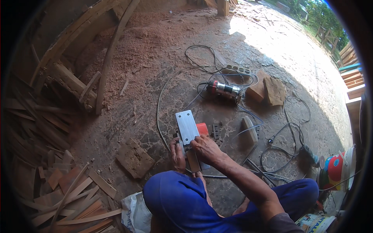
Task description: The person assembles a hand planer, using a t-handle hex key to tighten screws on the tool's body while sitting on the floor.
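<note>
An upturned power tool with a flat grey metal base plate [187, 126] and an orange body [202, 128] lies on the concrete floor in front of me. My left hand [177, 154] grips the tool's near left side. My right hand [205, 148] presses on the near end of the plate, fingers curled over it. A short brown wooden piece [193, 160] lies just below both hands. My knees in blue trousers [175, 198] frame the bottom of the view.
A red and silver motor tool [223, 89] lies beyond, among tangled cables [202, 62] and a power strip [236, 70]. Wooden blocks [268, 90] sit right of it, a block [134, 158] at left. Scrap boards [58, 186] pile at left; paint buckets [336, 171] at right.
</note>
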Available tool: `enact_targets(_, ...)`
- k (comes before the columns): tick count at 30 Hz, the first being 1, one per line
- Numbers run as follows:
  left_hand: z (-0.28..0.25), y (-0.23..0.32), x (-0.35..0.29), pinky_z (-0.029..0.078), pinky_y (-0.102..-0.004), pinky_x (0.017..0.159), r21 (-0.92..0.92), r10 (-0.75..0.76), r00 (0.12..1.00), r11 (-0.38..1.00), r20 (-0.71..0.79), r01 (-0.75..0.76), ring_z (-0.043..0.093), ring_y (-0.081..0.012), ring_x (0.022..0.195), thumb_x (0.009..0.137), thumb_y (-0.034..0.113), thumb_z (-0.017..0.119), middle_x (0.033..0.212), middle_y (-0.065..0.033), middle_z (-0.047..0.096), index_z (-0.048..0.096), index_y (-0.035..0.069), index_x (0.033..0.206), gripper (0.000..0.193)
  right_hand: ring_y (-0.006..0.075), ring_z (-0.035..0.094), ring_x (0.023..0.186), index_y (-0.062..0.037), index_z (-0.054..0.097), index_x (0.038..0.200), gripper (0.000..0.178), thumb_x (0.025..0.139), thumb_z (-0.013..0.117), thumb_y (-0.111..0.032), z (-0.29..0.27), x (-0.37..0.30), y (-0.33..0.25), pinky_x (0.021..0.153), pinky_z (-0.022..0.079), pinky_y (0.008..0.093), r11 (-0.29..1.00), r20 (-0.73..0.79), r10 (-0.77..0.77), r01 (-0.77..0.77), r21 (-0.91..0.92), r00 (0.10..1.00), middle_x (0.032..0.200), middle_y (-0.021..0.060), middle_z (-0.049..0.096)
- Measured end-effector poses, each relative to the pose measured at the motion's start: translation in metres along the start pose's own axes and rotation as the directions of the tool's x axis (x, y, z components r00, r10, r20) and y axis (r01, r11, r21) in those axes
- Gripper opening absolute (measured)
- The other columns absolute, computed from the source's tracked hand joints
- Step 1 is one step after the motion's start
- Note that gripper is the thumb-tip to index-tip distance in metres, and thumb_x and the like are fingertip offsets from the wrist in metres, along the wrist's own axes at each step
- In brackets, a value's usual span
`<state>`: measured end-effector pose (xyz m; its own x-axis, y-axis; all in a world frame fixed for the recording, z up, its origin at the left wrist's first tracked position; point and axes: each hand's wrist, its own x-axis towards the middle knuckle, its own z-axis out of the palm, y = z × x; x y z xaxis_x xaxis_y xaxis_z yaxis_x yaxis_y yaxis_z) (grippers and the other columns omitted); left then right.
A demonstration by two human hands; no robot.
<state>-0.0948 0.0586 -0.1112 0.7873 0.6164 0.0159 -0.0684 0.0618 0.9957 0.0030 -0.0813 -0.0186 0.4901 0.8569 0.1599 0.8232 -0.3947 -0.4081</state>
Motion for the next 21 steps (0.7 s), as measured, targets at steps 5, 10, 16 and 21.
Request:
enact_targets(5, -0.001, -0.003, 0.003, 0.041, -0.0352, 0.098, 0.017, 0.015, 1.0, 1.0, 0.015, -0.015, 0.051, -0.0203, 0.112, 0.106, 0.022, 0.034, 0.125, -0.0109, 0.053, 0.05, 0.009, 0.131, 0.032, 0.0313, 0.063, 0.086, -0.0024, 0.061, 0.086, 0.012, 0.081, 0.062, -0.013, -0.01, 0.002, -0.004, 0.079, 0.051, 0.0408, 0.998, 0.047, 0.048, -0.047, -0.031, 0.998, 0.086, 0.0139, 0.063)
enact_targets(10, 0.008, 0.026, -0.004, 0.038, -0.0371, 0.102, -0.123, -0.12, 0.992, 0.985, 0.045, 0.125, 0.05, -0.0226, 0.116, 0.107, 0.022, 0.032, 0.129, -0.0117, 0.05, 0.046, 0.008, 0.134, 0.034, 0.029, 0.065, 0.086, -0.0028, 0.063, 0.085, 0.013, 0.082, 0.061, -0.015, 0.006, 0.001, 0.003, 0.078, 0.053, 0.0394, 0.995, 0.036, 0.058, -0.054, -0.087, 0.998, 0.086, 0.0133, 0.065)
enact_targets(16, -0.005, 0.002, 0.003, 0.039, -0.04, 0.102, -0.041, -0.007, 0.998, 0.999, 0.067, 0.009, 0.048, -0.0236, 0.118, 0.106, 0.026, 0.033, 0.131, -0.0116, 0.048, 0.043, 0.009, 0.134, 0.034, 0.028, 0.066, 0.087, -0.0066, 0.067, 0.088, 0.016, 0.084, 0.062, -0.021, 0.017, -0.002, 0.007, 0.076, 0.054, 0.0388, 0.997, -0.065, 0.067, -0.069, -0.038, 0.996, 0.085, 0.0117, 0.065)
enact_targets(21, 0.002, 0.013, 0.001, 0.041, -0.0397, 0.101, -0.123, -0.09, 0.993, 0.987, 0.081, 0.1, 0.049, -0.0241, 0.117, 0.106, 0.027, 0.035, 0.13, -0.0121, 0.048, 0.043, 0.01, 0.134, 0.034, 0.0287, 0.066, 0.088, -0.0077, 0.067, 0.09, 0.016, 0.083, 0.063, -0.022, 0.013, -0.004, 0.011, 0.077, 0.054, 0.0402, 0.992, -0.12, 0.093, -0.082, 0.098, 0.988, 0.085, 0.0113, 0.065)
